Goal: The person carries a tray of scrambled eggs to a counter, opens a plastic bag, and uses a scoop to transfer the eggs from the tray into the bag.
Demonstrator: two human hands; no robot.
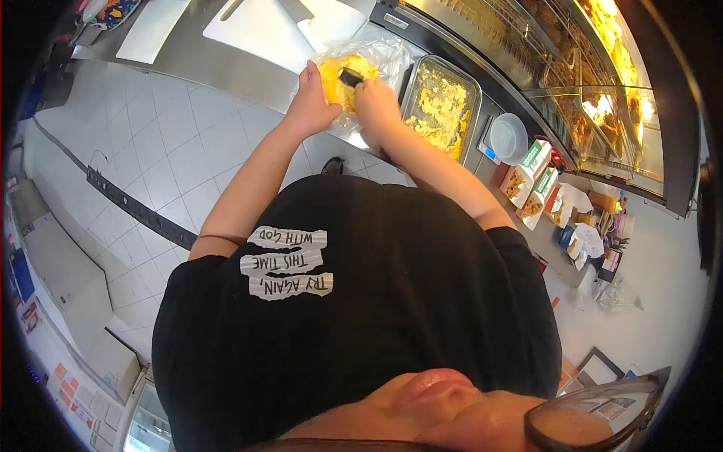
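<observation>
Yellow, crumbly food (339, 89) lies on clear plastic (392, 54) near the counter's edge. My left hand (312, 103) grips the left side of this food and its plastic, thumb toward me. In my right hand (376, 104) is a black-ended utensil (350, 77), its dark end touching the food; the handle is mostly hidden by my fingers. Just right of my right hand stands a metal tray (474, 113) with pieces of yellow food (440, 105) spread over its bottom.
A white cutting board (256, 30) carries a knife (307, 29) behind my left hand. Right of the tray are a digital scale (488, 151), a round translucent container (508, 138) and food boxes (529, 200). A glass display case (527, 83) borders the counter.
</observation>
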